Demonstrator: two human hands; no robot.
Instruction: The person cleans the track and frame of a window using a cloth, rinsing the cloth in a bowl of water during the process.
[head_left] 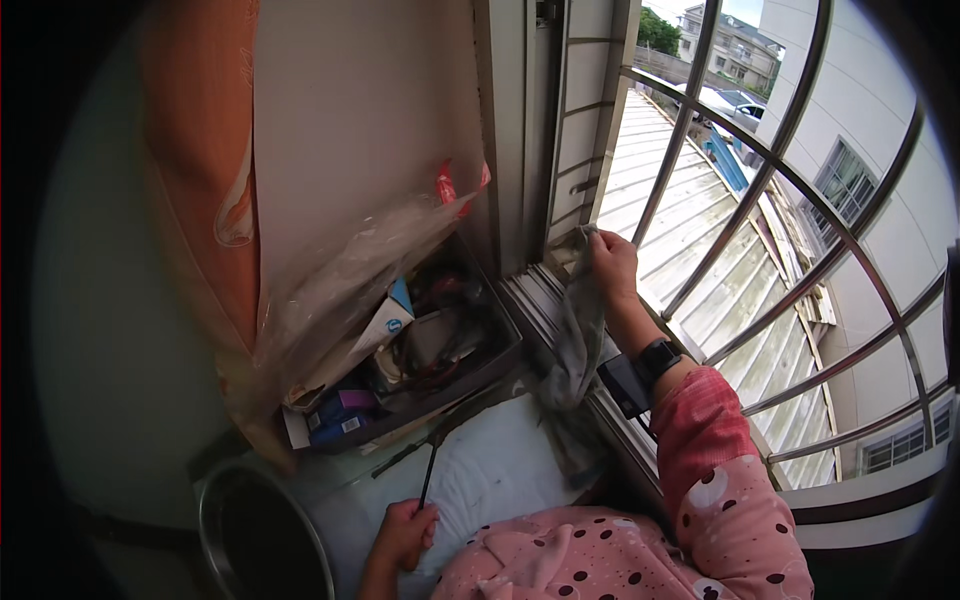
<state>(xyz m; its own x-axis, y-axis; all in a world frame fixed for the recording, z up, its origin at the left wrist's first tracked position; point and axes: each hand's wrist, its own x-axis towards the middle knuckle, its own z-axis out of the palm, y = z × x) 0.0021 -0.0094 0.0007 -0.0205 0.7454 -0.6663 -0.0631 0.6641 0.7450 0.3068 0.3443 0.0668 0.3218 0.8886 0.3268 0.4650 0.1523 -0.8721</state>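
My right hand is closed on a damp-looking grey rag, up at the corner where the window frame meets the metal bars. The rag hangs down from my fist over the sliding window track. Low in the middle, my left hand grips the thin black handle of a tool. Its far end meets a dark, narrow strip lying slantwise along the front of a box; whether the two are one piece I cannot tell. Beneath the tool lies a pale, whitish surface.
A dark open box of cartons, cables and small items stands against the wall, with clear plastic film over its left part. A metal basin is at lower left. An orange curtain hangs left; curved metal bars cross the window.
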